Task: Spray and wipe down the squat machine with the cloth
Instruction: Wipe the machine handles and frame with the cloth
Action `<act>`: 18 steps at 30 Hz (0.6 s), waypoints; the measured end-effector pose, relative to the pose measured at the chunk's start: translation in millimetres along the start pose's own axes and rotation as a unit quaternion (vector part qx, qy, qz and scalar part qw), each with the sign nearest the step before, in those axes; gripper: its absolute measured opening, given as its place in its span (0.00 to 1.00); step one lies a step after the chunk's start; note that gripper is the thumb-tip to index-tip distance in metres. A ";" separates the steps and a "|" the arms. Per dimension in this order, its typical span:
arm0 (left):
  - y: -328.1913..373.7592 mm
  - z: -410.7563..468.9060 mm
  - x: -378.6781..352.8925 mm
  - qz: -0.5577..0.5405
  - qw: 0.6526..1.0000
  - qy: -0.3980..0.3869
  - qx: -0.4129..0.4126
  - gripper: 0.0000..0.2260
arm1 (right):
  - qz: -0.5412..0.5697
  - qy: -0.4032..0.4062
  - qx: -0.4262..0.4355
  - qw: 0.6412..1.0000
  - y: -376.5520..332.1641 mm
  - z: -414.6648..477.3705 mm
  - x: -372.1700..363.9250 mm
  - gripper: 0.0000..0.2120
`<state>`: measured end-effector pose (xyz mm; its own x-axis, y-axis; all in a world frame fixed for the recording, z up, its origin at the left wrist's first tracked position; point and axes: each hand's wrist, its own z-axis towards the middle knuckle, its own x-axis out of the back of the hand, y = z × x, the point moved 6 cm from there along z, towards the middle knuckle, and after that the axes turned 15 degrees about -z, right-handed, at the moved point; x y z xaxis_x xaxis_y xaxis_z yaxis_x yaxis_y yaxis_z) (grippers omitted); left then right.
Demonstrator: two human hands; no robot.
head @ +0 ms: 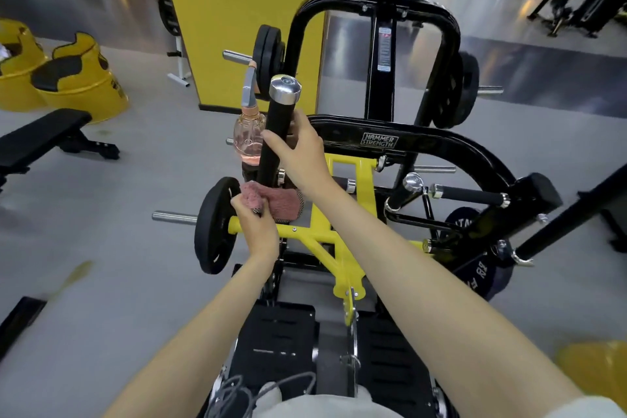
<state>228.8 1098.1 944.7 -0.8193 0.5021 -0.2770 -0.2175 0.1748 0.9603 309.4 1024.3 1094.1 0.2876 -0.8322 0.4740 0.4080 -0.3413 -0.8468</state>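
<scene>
- L hand [254, 227], nearest: fingers clenched round the pink cloth [281, 202], which is bunched against the lower end of the black handle [274, 132].
- Step in hand, prob.: wiping this handle. Wrap cloth fully round the tube, stroke from base up to the chrome cap [285, 88], and twist to reach the far side.
- R hand [300, 149], higher up: thumb across the handle front, fingers wrapped behind, grasping it as a brace. Shift this grip as the cloth climbs – otherwise a band goes unwiped.
- Spray bottle [249, 136]: upright, just beyond the handle; support hidden, contact w/ R fingertips cannot be told.
- Squat machine frame [373, 139] beyond – second handle [468, 195] to the right needs the same treatment.
</scene>
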 end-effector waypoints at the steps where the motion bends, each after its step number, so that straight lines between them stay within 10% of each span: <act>1: -6.0 0.1 3.0 0.008 1.000 0.000 0.005 0.10 | 0.000 0.000 -0.001 1.000 0.3 -0.6 -0.3 0.16; 10: -54.7 2.3 20.6 0.055 0.995 0.011 0.083 0.08 | 0.005 0.000 -0.007 1.000 2.4 0.1 -0.6 0.17; 18: -130.0 18.6 64.7 0.070 0.906 0.078 0.410 0.18 | 0.005 -0.006 -0.009 1.000 5.5 2.2 -2.6 0.17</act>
<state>213.9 1123.7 801.3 -0.8874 0.4532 -0.0844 0.3094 0.7212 0.6198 312.8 1025.6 1088.7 0.3012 -0.8307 0.4682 0.3895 -0.3411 -0.8556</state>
